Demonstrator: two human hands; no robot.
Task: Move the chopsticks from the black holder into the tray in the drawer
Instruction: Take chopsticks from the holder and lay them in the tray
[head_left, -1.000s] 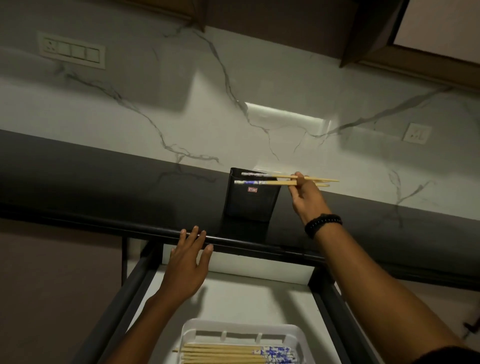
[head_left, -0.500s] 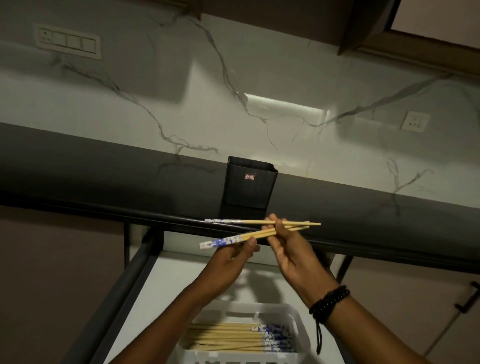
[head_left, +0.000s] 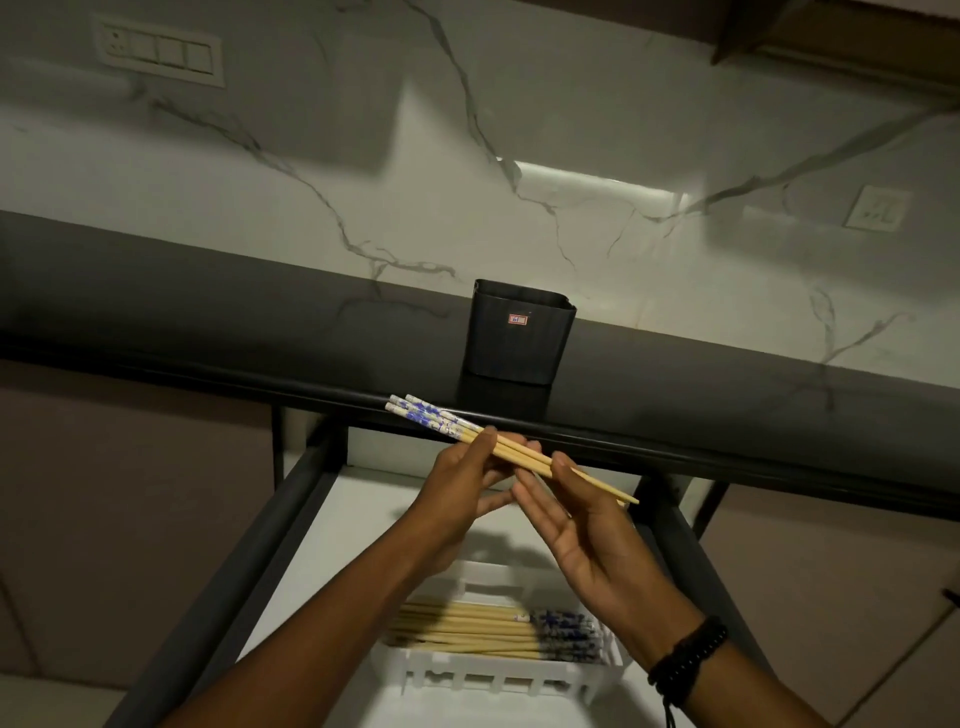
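While L hand grips, R hand pinches slim, prob. bamboo chopsticks.

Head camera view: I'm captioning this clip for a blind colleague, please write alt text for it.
Two hands hold a few chopsticks together above an open drawer: the left hand grips them near their blue-patterned ends, the right hand pinches the plain part. In the drawer, a white tray holds more chopsticks; a black holder stands on the dark counter behind.
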